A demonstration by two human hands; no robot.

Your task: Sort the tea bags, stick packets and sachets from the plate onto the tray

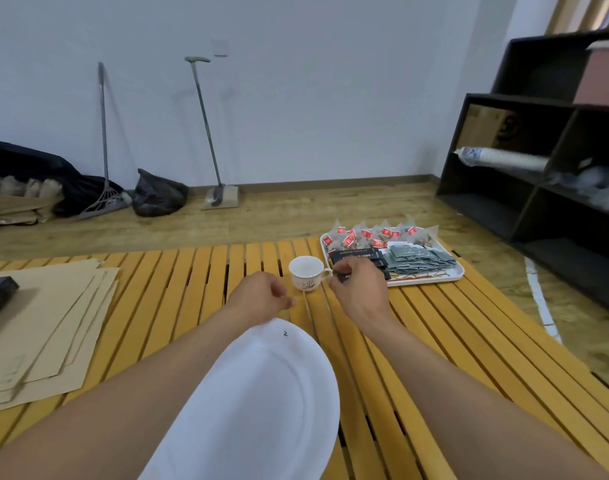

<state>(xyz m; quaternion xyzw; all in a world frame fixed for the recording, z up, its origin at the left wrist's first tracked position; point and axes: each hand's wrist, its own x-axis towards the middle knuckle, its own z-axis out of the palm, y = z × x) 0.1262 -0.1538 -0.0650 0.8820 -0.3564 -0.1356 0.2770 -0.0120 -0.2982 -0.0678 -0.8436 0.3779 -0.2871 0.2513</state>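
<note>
Dark stick packet (344, 277) in right hand (360, 289) pinch-grip by tray (460, 271) edge; left hand (261, 296) loosely curled, holding nothing.

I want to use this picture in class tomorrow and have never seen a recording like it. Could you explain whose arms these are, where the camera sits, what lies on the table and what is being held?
There is no machine: a person works with bare hands, and the single camera sits on their head, looking forward and down. On the slatted wooden table lies a white plate, now bare. Beyond it stands a white cup. A white tray holds tea bags with red tags, dark stick packets and grey-green sachets in groups. The right hand pinches a small dark packet beside the tray. The left hand is loosely curled and seems to hold nothing. Cardboard sheets lie at the left.
</note>
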